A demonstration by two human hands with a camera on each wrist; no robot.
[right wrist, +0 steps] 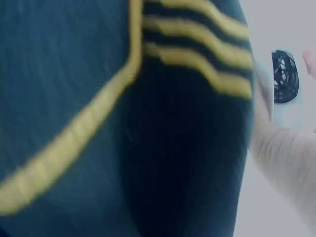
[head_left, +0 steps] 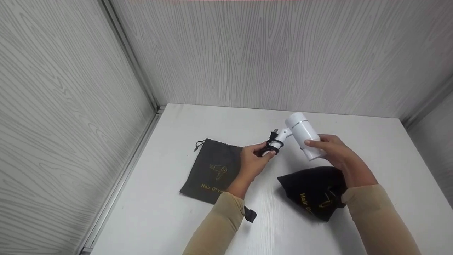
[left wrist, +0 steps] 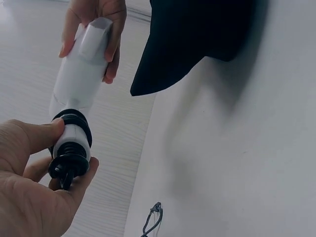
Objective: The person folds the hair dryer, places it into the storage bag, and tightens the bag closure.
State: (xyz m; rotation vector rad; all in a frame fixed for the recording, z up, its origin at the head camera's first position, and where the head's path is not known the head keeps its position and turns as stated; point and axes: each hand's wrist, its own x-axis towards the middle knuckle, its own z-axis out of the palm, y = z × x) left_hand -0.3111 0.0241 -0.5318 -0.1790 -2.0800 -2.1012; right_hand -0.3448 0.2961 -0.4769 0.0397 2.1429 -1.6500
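Note:
A white hair dryer [head_left: 306, 131] is held above the table between both hands. My left hand [head_left: 253, 161] grips its handle [left wrist: 74, 134], round which a black power cord [head_left: 274, 144] is wound, the plug sticking up. My right hand [head_left: 334, 150] holds the barrel near its lower end, thumb on the near side. Below the right hand, a black drawstring bag [head_left: 311, 187] with yellow hair dryer print stands bunched up; it fills most of the right wrist view. Past its edge there, the dryer's black grille [right wrist: 285, 76] shows.
A second dark bag [head_left: 214, 166], printed "Hair Dryer", lies flat at the left, partly under the left forearm. A small black piece [head_left: 250, 214] pokes out beside the left sleeve. Wood-grain panels [head_left: 247, 53] enclose the white table [head_left: 152, 219] at the back and sides.

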